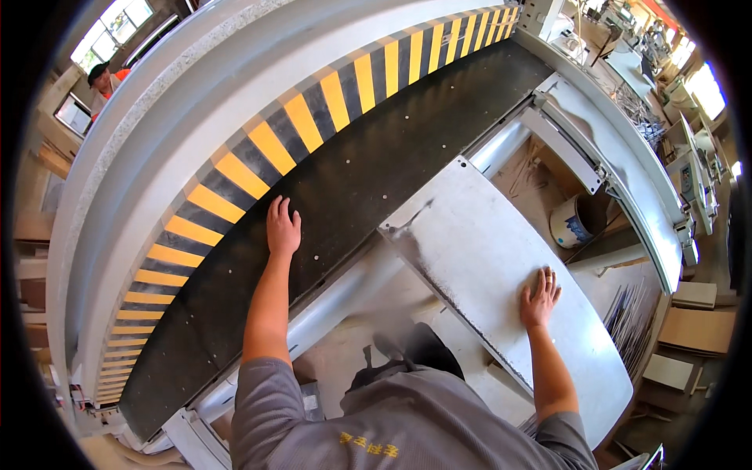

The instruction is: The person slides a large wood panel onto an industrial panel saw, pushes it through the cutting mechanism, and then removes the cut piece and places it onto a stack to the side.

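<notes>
My left hand (283,227) rests on the long black bed (352,176) of a large machine, close to the yellow-and-black striped edge (301,124). Its fingers are stretched out and hold nothing. On the right, my right hand (540,299) lies flat, fingers a little spread, on a pale metal table plate (470,227). This plate meets the black bed at its far left corner, where dark smudges mark the surface. A grey beam (168,117) curves above the striped edge. What lies under my palms is hidden.
A metal rail frame (568,149) runs along the right of the plate. Below it, a white bucket (570,222) and a bundle of thin strips (630,321) sit on the floor. Boards (697,329) are stacked at the far right. Another person (103,82) is beyond the beam, upper left.
</notes>
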`<action>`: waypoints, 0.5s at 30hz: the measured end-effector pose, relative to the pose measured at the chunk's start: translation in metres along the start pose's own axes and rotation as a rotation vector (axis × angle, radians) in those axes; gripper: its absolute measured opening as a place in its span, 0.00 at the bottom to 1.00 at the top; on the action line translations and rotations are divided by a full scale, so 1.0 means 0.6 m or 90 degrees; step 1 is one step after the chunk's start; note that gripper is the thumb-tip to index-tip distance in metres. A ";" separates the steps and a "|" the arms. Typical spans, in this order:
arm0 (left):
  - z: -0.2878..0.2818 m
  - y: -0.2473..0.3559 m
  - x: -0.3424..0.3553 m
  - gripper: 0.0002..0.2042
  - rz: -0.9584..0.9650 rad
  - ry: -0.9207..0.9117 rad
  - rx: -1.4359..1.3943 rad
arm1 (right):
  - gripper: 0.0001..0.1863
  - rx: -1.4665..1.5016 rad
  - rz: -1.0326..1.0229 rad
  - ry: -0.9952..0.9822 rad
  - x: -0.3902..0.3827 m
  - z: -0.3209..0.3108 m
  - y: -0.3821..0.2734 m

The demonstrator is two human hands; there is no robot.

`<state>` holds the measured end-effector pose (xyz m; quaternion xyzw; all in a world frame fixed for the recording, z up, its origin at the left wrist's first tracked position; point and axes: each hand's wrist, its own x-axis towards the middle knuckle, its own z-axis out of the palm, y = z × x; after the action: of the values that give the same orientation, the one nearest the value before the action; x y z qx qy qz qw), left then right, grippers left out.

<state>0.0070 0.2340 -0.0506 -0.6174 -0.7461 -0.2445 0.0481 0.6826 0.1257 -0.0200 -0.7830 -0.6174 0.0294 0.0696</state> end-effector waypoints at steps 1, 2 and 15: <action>0.008 -0.003 0.006 0.20 0.014 0.003 -0.007 | 0.36 -0.003 -0.001 -0.006 0.000 0.002 0.004; 0.016 -0.007 0.015 0.20 0.020 0.001 -0.013 | 0.36 -0.008 -0.013 0.007 0.001 0.005 0.007; 0.034 0.068 -0.051 0.38 0.039 -0.152 0.185 | 0.35 -0.039 -0.042 0.015 0.006 0.039 0.032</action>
<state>0.0573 0.2201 -0.0671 -0.6507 -0.7551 -0.0576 0.0556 0.6990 0.1263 -0.0461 -0.7643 -0.6427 -0.0015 0.0537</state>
